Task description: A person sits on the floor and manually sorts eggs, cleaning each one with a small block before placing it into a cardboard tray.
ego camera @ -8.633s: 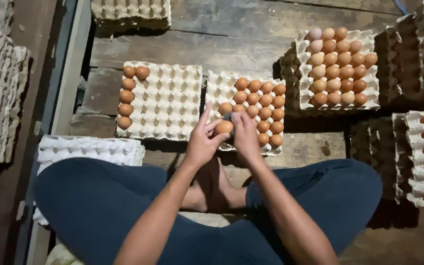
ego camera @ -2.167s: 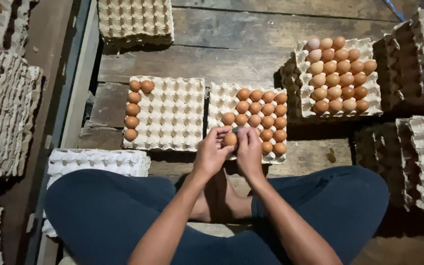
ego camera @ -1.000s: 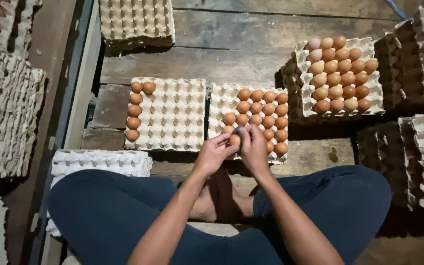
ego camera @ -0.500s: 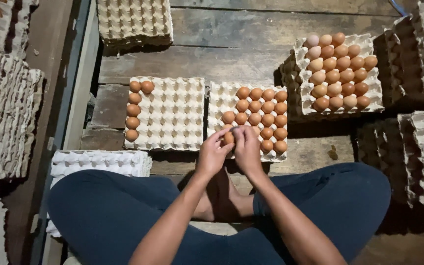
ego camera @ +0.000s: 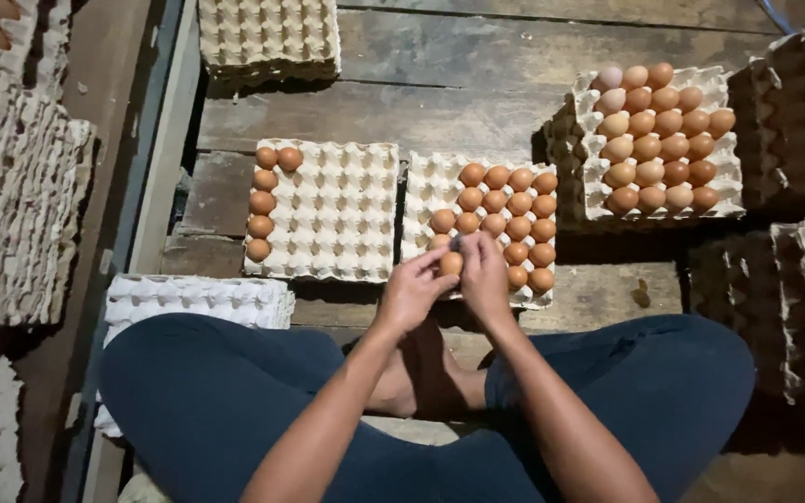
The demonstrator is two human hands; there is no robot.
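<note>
— Seven brown eggs so far in the left tray (ego camera: 347, 214) — one column down its left edge plus one more at the far corner; the rest of it is bare cups.

— And the middle tray (ego camera: 426, 182)?

— I'd judge it about half emptied: its right columns are full, the left cups open. The full stack (ego camera: 589, 191) sits at the floor's right edge.

— Hands?

— My left hand (ego camera: 410, 291) and right hand (ego camera: 484, 277) meet over that tray's near edge, fingers closed together around one egg (ego camera: 451, 264), forearms angled in over crossed legs.
</note>
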